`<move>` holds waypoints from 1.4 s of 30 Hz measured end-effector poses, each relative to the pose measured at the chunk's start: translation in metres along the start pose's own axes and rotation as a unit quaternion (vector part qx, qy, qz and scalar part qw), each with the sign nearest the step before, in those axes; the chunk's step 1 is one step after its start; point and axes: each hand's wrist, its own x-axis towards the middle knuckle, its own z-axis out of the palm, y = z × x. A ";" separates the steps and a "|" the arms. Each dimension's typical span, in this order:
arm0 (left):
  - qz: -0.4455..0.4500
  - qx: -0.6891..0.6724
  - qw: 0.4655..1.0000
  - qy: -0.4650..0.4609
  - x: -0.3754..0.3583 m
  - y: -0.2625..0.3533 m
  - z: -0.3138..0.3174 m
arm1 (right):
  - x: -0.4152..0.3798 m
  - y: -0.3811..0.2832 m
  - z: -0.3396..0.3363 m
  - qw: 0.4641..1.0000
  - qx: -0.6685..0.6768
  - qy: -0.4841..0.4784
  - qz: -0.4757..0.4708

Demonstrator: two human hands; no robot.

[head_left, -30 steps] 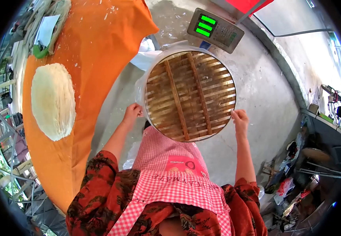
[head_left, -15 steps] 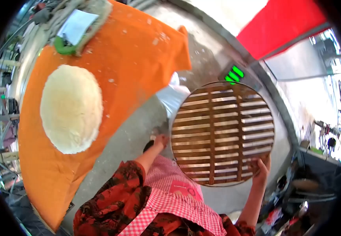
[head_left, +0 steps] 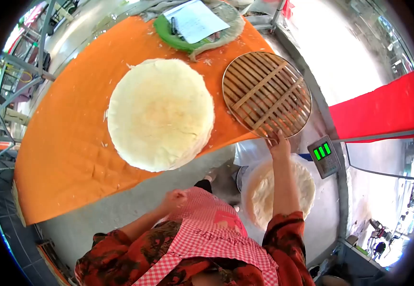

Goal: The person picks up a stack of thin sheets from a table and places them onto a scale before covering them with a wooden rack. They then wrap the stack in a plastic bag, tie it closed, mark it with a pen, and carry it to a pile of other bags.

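My right hand (head_left: 279, 145) grips the near rim of a round slatted wooden rack (head_left: 267, 90). The rack hangs over the right edge of the orange-covered table, tilted, with its slats and two crossbars showing. My left hand (head_left: 174, 199) is curled closed in front of my checked apron, with nothing visible in it. On the table, to the left of the rack, lies a thick stack of pale round flatbread-like sheets (head_left: 161, 114). Below my right forearm is another pale round stack (head_left: 263, 193) in clear plastic, partly hidden by the arm.
The orange table cover (head_left: 68, 148) has scattered crumbs. A green tray (head_left: 173, 39) with a paper sheet (head_left: 197, 21) and pens sits at the far side. A digital display (head_left: 325, 156) glows green at the right, near a red panel (head_left: 378, 117).
The rack has moved from over the floor up to the table's right edge, uncovering the plastic-wrapped stack. My left hand has left the rack's side and drawn back to the apron. My view has turned.
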 end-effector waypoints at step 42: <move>0.051 -0.430 0.897 0.087 -0.049 0.089 -0.137 | -0.187 0.119 0.225 0.891 -0.096 -0.442 0.038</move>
